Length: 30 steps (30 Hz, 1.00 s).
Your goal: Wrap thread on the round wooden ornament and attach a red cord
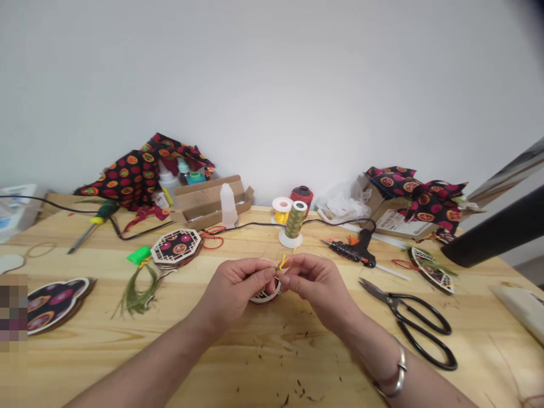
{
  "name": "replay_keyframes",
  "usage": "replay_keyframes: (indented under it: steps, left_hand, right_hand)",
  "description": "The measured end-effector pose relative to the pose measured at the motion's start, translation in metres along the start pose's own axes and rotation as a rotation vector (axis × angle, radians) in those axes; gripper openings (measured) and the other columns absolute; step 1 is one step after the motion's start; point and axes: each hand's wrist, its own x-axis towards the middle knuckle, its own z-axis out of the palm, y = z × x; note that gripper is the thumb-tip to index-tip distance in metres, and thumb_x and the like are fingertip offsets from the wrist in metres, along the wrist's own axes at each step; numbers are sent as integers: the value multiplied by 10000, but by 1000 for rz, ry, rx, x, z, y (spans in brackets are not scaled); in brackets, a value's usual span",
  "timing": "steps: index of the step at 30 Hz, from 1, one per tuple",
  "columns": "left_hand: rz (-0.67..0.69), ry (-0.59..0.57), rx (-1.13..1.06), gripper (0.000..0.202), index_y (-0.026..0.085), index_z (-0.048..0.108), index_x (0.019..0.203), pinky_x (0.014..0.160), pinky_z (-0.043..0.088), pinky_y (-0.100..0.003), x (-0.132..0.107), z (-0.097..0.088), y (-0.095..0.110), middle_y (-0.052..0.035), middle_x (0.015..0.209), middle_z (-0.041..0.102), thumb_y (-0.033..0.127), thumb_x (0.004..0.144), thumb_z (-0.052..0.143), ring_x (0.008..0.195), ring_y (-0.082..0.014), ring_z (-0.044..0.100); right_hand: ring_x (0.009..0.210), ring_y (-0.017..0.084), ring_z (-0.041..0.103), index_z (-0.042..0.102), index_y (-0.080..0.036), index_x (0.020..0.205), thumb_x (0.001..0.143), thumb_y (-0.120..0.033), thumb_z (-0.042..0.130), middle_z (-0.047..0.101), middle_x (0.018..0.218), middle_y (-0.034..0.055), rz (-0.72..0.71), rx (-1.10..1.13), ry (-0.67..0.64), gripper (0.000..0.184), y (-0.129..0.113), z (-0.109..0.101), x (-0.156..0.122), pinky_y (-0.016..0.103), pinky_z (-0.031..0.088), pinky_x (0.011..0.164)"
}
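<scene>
Both forearms reach in from the lower edge and slant toward each other, so the hands meet fingertip to fingertip low over the middle of the table. The left hand is nearly closed, back of the hand outward, its thumb pressed against the bent index finger at the lower end of a yellow cord. The right hand mirrors it, thumb and forefinger pinched together on the cord from the other side, the wrist bent inward above a silver bracelet. The cord's loose ends stick up between the fingertips. A round white-rimmed piece shows just below and behind the fingers, partly hidden; whether the hands also grip it, I cannot tell. Scissors lie right of the right hand.
</scene>
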Motion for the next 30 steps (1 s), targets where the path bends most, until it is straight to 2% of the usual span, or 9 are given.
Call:
replay_keyframes:
  steps: [7,10,16,20,26,30]
  left_hand:
    - [26,17,89,251,176,635,616,595,379,-228,0,1,1,29,598,557,319,816,588,594,-116,471]
    - [37,6,108,235,180,643,623,597,383,-224,0,2,1,33,590,557,300,816,585,591,-113,473]
    - [27,1,123,240,183,644,601,590,381,-233,-1,4,3,25,581,571,277,811,574,584,-118,471]
    - [-31,-48,48,263,174,641,596,505,321,-235,-1,3,1,11,587,556,319,807,579,522,-105,399]
    - [-124,-38,-199,300,120,701,792,409,175,-234,0,4,-2,-7,574,551,379,829,553,431,-65,269]
    - [-92,10,-145,247,157,723,820,418,267,-208,0,5,-3,29,533,534,375,800,609,443,-68,348]
  right_hand:
    - [400,62,499,665,-139,795,656,-288,741,590,474,-37,18,-23,-37,217,-5,-2,-2,171,366,423]
    - [358,48,441,665,-145,768,637,-300,759,541,445,-62,12,-29,-21,223,-3,-1,-1,167,336,382]
    - [359,42,409,671,-139,669,640,-284,752,550,448,-44,-25,-86,26,168,0,-1,1,170,303,368]
    - [374,43,389,671,-139,641,655,-275,727,545,456,-37,-67,-150,37,148,-3,-1,0,176,297,378]
    - [377,51,360,659,-145,636,669,-303,705,465,396,-57,-75,-225,69,168,-7,-3,0,181,273,385]
    - [380,51,358,653,-144,645,683,-318,696,467,409,-57,-67,-257,65,183,-6,-4,0,184,270,393]
